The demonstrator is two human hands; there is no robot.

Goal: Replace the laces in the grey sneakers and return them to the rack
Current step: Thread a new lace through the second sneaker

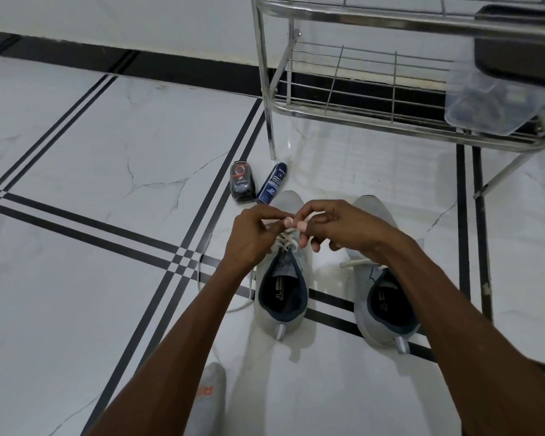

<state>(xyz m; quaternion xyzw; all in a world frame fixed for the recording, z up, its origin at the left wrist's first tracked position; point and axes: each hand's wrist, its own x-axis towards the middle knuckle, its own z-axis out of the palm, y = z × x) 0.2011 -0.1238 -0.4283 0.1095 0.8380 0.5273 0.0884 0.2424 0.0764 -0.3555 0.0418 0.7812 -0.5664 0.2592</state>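
Two grey sneakers stand side by side on the white tiled floor, heels toward me. Over the left sneaker (280,297), my left hand (252,234) and my right hand (331,225) both pinch its white lace (285,243) above the upper eyelets. A loose length of that lace trails on the floor to the shoe's left. The right sneaker (384,303) sits apart under my right forearm, a white lace end (356,263) poking out at its tongue.
A steel wire shoe rack (359,111) stands behind the sneakers, holding a clear plastic box (491,105) and a dark item at the right. A black bottle (240,181) and a blue spray can (272,183) lie by the rack's leg. A grey sock-like item (210,401) is near me.
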